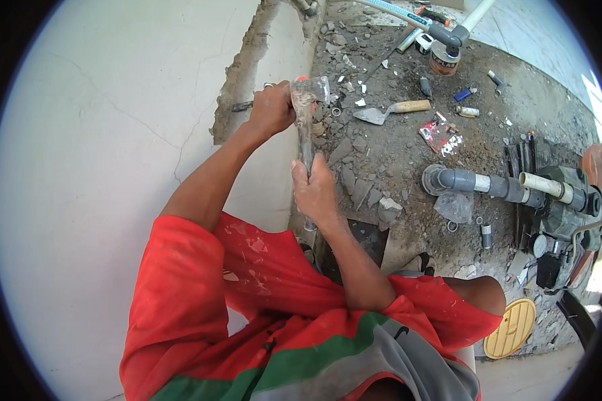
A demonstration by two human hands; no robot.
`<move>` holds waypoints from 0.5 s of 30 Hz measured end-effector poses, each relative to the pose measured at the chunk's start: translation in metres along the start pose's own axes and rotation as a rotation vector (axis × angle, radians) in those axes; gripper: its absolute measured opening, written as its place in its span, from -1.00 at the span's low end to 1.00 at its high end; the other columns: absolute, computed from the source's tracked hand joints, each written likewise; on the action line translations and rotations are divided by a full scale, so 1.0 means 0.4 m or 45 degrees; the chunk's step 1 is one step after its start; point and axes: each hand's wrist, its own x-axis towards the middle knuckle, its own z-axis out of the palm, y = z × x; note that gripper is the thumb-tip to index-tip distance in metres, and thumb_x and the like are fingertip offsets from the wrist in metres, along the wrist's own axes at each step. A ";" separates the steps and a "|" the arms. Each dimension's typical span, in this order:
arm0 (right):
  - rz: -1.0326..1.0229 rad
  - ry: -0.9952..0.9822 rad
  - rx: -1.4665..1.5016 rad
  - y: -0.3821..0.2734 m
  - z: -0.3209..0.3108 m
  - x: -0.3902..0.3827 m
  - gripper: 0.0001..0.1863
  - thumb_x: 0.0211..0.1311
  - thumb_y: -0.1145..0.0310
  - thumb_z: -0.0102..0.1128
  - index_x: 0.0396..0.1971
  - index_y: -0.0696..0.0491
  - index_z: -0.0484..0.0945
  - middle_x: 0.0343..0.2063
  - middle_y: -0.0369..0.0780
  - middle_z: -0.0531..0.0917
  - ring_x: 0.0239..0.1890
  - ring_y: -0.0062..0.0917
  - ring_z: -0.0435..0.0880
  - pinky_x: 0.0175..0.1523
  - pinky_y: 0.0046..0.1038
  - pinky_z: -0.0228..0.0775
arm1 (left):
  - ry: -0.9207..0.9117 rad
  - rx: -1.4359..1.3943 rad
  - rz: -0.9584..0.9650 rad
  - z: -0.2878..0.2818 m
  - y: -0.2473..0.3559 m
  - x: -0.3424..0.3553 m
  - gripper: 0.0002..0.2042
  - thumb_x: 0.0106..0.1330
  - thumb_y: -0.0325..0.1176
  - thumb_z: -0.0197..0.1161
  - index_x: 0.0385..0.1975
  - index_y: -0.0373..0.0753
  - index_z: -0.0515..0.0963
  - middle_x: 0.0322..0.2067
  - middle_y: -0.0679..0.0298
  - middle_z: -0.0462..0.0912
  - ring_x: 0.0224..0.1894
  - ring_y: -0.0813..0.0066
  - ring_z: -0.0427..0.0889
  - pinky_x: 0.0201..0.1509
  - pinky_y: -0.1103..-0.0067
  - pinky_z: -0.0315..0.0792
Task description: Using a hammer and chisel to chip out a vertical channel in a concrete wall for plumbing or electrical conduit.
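My left hand [272, 109] is closed around a chisel, whose dark metal shaft [242, 106] points left into the rough groove [247, 67] cut in the wall. Something orange-red shows behind the hatchet head, at the chisel's other end. Gripped in my right hand [316, 190] is a hatchet [304, 127], its worn grey head up beside my left fist and its blade edge turned right. Whether the hatchet touches the chisel I cannot tell. The handle's lower end shows below my right hand.
A pale, cracked wall [114, 134] rises on the left. Rubble covers the floor, with a trowel [394, 110], a tin can [445, 59] and pipe fittings on it. Grey pipework [475, 182] runs to a pump [568, 207] at right. A yellow round lid [510, 327] lies nearer.
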 end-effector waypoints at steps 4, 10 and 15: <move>0.043 0.086 0.402 -0.148 -0.116 0.017 -0.63 0.39 0.11 -0.02 -0.34 0.19 0.36 -0.64 -0.21 0.47 -0.64 -0.54 0.48 -0.56 -0.45 0.33 | -0.014 0.001 -0.024 -0.019 -0.006 -0.029 -0.81 0.06 -0.42 0.27 -0.30 -0.21 0.55 -0.36 0.06 0.62 -0.31 -0.02 0.58 -0.26 0.27 0.47; -0.382 1.069 0.976 -0.217 -0.194 0.061 -0.73 0.39 0.23 -0.06 -0.39 0.12 0.25 -0.62 -0.27 0.43 -0.74 -0.59 0.40 -0.66 -0.53 0.32 | 0.084 -0.073 0.029 0.006 0.009 0.003 -0.84 0.06 -0.46 0.24 -0.32 -0.23 0.54 -0.38 0.06 0.61 -0.33 -0.03 0.58 -0.26 0.23 0.46; 0.363 -0.084 0.509 -0.029 -0.026 0.012 -0.78 0.34 0.30 0.02 -0.33 0.13 0.26 -0.69 -0.30 0.39 -0.82 -0.61 0.36 -0.76 -0.50 0.23 | 0.134 0.003 0.044 0.022 -0.034 -0.003 -0.79 0.01 -0.48 0.19 -0.31 -0.16 0.52 -0.39 0.16 0.60 -0.37 0.00 0.59 -0.34 0.17 0.46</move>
